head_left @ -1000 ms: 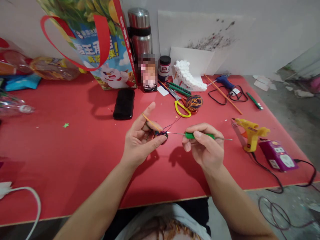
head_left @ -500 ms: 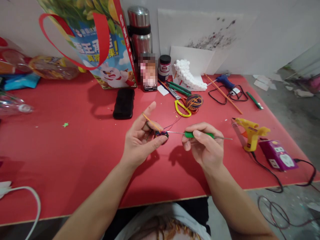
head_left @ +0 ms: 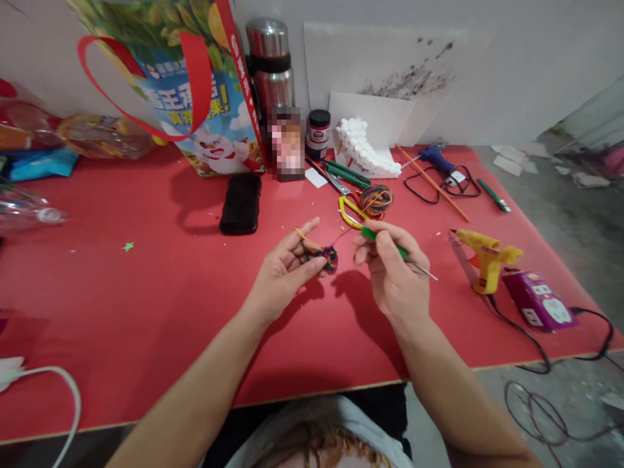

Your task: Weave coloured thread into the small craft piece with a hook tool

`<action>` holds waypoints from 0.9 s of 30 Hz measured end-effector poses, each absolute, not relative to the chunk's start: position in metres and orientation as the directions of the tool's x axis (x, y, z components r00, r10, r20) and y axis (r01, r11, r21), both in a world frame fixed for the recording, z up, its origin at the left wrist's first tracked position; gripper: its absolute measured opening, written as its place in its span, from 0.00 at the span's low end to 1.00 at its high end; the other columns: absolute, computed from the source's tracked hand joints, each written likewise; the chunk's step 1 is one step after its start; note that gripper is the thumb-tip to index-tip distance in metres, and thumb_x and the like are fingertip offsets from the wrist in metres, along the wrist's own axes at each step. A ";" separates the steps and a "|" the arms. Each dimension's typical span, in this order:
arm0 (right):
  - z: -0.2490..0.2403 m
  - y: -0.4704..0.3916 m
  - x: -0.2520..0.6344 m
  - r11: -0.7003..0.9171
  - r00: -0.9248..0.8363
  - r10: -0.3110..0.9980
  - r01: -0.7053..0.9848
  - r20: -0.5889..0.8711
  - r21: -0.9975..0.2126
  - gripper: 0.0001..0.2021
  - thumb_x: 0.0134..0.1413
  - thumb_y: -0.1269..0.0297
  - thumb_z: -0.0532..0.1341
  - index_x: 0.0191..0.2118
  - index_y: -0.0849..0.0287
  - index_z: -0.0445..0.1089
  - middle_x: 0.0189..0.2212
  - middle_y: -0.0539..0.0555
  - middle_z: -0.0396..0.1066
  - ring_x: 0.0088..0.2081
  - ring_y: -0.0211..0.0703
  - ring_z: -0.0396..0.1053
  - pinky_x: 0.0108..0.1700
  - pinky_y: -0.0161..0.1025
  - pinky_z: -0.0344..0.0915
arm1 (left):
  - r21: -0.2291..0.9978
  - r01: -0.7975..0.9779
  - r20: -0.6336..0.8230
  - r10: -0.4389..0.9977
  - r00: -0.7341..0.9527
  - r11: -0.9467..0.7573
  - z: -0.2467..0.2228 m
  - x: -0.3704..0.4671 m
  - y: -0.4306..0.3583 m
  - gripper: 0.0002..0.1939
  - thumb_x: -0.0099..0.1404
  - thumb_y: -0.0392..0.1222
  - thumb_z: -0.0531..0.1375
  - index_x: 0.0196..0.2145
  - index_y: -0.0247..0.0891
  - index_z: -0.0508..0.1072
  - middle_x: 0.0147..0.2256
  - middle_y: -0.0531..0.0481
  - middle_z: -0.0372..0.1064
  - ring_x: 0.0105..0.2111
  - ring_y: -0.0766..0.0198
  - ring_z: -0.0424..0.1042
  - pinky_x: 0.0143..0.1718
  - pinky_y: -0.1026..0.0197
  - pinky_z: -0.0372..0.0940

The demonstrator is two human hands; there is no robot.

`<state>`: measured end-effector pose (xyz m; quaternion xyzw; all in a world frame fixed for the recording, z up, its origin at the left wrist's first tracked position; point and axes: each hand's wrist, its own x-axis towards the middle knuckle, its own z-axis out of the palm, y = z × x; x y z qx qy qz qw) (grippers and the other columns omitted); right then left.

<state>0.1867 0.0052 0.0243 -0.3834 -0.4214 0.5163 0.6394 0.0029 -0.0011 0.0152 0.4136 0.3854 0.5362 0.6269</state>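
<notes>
I take my bearings from the ball of multicoloured yarn (head_left: pixel 377 200) on the red table (head_left: pixel 160 338). Farthest to its left lies a clear plastic bottle (head_left: pixel 29 211), then a little green star (head_left: pixel 128 247), also well left of the ball and a bit nearer the person than it. A bright carrier bag (head_left: pixel 227 123) with red handles stands behind and left of the ball; a black case (head_left: pixel 241 203) lies flat to the left, roughly level with it. Behind and left of the ball, too, rises a steel flask (head_left: pixel 273 91).

The person's left hand (head_left: pixel 283 273), in front and left of the ball, pinches a small round piece of yarn work (head_left: pixel 330 259) between thumb and fingers, an orange strand (head_left: pixel 308 238) reaching up to the forefinger. That piece sits nearer the person than the ball, slightly to its left. Scissors (head_left: pixel 344 211) with a yellow handle lie just left of the ball.

The right hand (head_left: pixel 397 273), in front and slightly right of the ball, grips a thin metal tool (head_left: pixel 369 233) by its green handle, the tip clear of the yarn work. Farther right of the ball, nearer the person, are a yellow glue gun (head_left: pixel 487 257) and a purple box (head_left: pixel 539 299).
</notes>
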 end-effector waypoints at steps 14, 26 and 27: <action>0.009 0.009 0.181 -0.129 -0.104 0.989 -0.301 -0.102 -0.945 0.23 0.43 0.68 0.77 0.48 0.53 0.77 0.42 0.52 0.80 0.45 0.42 0.77 0.45 0.40 0.76 | 0.941 -0.224 -0.234 0.967 0.103 0.252 0.018 0.002 0.002 0.45 0.54 0.38 0.76 0.67 0.34 0.66 0.33 0.49 0.80 0.18 0.70 0.71 0.21 0.66 0.65; -0.001 0.015 0.177 -0.182 -0.018 0.980 -0.480 -0.198 -0.858 0.25 0.36 0.73 0.77 0.45 0.55 0.77 0.40 0.50 0.78 0.41 0.38 0.74 0.47 0.39 0.72 | 0.947 -0.235 -0.212 0.975 0.060 0.220 0.007 -0.004 0.009 0.19 0.57 0.49 0.75 0.42 0.35 0.84 0.30 0.48 0.77 0.20 0.70 0.70 0.19 0.67 0.60; -0.001 0.016 0.177 -0.188 -0.016 0.978 -0.493 -0.207 -0.849 0.25 0.36 0.73 0.77 0.45 0.55 0.77 0.39 0.50 0.78 0.40 0.38 0.74 0.47 0.39 0.72 | 0.941 -0.247 -0.221 0.973 0.074 0.232 0.006 -0.003 0.009 0.20 0.57 0.50 0.75 0.43 0.36 0.84 0.31 0.48 0.77 0.21 0.69 0.71 0.19 0.67 0.61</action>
